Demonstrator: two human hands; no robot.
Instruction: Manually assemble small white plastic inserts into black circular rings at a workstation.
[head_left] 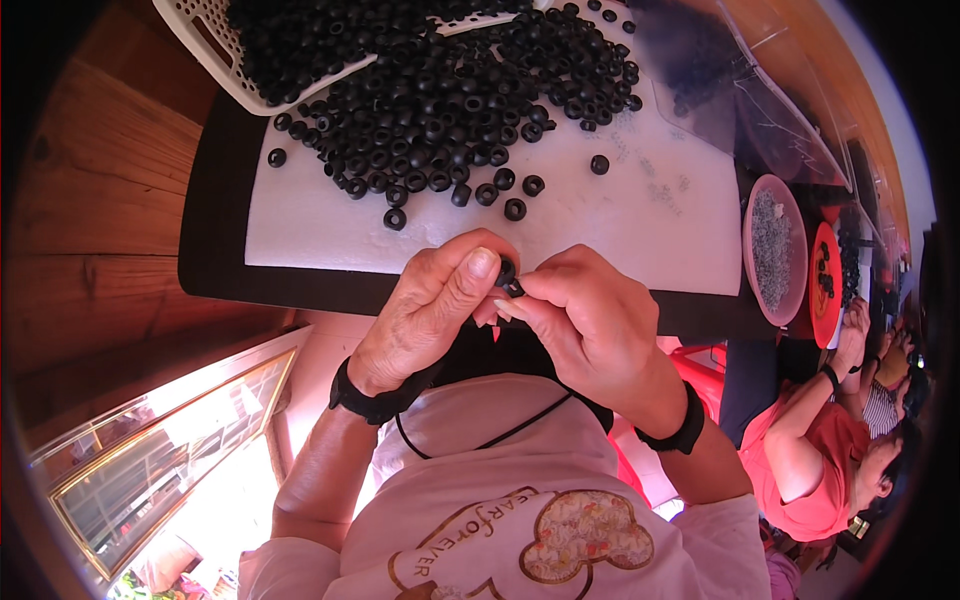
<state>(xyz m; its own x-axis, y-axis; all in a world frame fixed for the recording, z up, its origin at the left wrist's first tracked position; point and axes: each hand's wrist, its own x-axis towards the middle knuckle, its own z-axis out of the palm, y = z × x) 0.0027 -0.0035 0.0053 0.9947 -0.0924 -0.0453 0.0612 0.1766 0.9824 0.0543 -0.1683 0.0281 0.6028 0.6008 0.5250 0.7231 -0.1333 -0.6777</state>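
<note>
In front of my chest, at the near edge of the table, my two hands meet over a small black ring (506, 272). The thumb and fingers of my left hand (425, 310) are closed around it. From the other side, the thumb and forefinger of my right hand (600, 320) pinch at the lower part of the ring, and whether they hold a separate small piece there is hidden. A large pile of similar black rings (430, 125) lies just beyond my hands on a white sheet (300, 235), with several loose ones at its near side.
A white perforated basket (222, 62) full of black rings stands at the far left. On the right are a clear plastic bag (790, 125), a pink bowl (750, 240) of small greyish pieces and an orange-red bowl (822, 325). A person in a red shirt (815, 470) sits farther right.
</note>
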